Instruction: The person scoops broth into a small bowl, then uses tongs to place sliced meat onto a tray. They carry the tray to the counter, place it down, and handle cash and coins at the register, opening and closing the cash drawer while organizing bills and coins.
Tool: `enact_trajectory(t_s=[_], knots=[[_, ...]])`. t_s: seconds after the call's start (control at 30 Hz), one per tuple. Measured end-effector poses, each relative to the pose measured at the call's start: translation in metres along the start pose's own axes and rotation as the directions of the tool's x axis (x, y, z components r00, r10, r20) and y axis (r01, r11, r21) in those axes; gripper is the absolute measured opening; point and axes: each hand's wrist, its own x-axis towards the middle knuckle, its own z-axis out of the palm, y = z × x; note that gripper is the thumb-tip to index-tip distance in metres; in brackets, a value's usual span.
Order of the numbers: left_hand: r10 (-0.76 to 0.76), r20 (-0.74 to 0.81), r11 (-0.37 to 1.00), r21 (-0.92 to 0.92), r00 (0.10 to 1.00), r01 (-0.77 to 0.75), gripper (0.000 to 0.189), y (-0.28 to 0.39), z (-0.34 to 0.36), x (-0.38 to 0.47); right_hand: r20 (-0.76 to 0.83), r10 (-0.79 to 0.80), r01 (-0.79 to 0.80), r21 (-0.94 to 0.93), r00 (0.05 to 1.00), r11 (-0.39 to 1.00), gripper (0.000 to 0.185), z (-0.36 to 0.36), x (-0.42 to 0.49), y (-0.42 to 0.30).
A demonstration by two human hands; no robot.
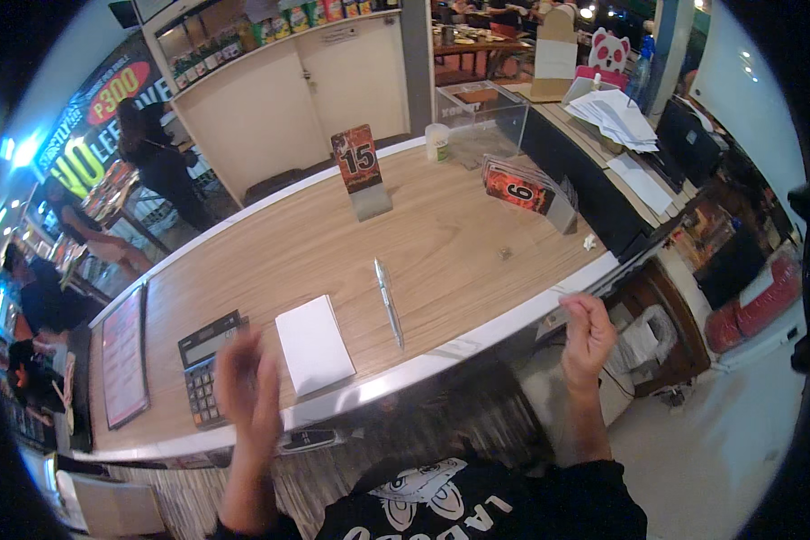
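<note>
My left hand hangs blurred over the right side of a desk calculator, hiding part of its keys; nothing shows in it. Just to its right lies a stack of blank white paper. A silver pen rests on the wood-look counter, beyond the paper's right edge. My right hand is raised near the counter's white front edge, its fingers curled in and nothing visible in it.
A number stand stands upright at the back, near a cup and a clear acrylic box. More number cards stand grouped at the right. A laminated menu lies left. Loose papers top the side ledge. People are beyond the counter.
</note>
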Motion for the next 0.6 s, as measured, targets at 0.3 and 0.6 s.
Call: enact_trajectory(t_s=[0.3, 0.6], knots=[[-0.130, 0.039, 0.982, 0.145, 0.991, 0.123, 0.046, -0.108, 0.178, 0.184, 0.207, -0.119, 0.130, -0.040, 0.971, 0.991, 0.008, -0.017, -0.047, 0.007], [0.335, 0.032, 0.937, 0.092, 0.942, -0.337, 0.024, -0.040, 0.200, 0.177, 0.205, -0.448, 0.488, -0.229, 0.870, 0.843, 0.024, -0.023, 0.035, -0.022]])
